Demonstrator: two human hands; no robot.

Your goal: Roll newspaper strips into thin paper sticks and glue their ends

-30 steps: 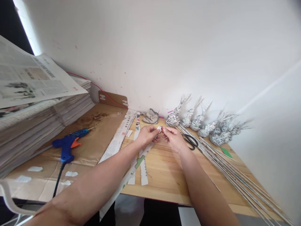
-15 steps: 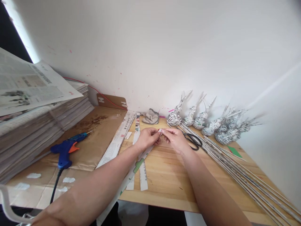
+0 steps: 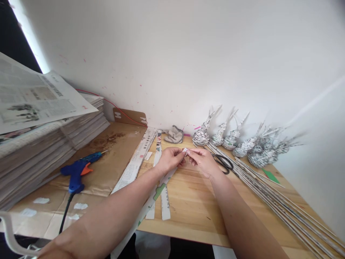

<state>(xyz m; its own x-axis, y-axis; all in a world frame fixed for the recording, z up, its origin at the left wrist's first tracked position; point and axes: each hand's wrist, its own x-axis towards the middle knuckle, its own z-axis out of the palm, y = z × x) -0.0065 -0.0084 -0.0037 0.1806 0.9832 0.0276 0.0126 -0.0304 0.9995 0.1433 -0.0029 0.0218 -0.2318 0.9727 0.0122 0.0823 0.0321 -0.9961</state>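
Note:
Above the middle of the wooden table (image 3: 188, 208), my left hand (image 3: 171, 159) and my right hand (image 3: 202, 160) meet, fingertips pinched on the end of a paper strip (image 3: 153, 202). Its small white tip shows between the thumbs. The strip, white with green patches, slants down under my left forearm past the table's front edge. Other newspaper strips (image 3: 165, 203) lie flat beneath it. Black-handled scissors (image 3: 225, 162) rest just right of my right hand, their blades partly hidden.
Woven paper figures (image 3: 201, 136) line the wall at the back right, with thin rolled paper sticks (image 3: 269, 196) in front. A grey rag (image 3: 174, 134) lies at the back. On the left are a blue glue gun (image 3: 78, 172) on cardboard (image 3: 115, 151) and a newspaper stack (image 3: 81, 129).
My fingers keep their pinch on the strip's end, with only a slight shift of the fingertips. The whole view has moved a little, so things appear slightly farther right.

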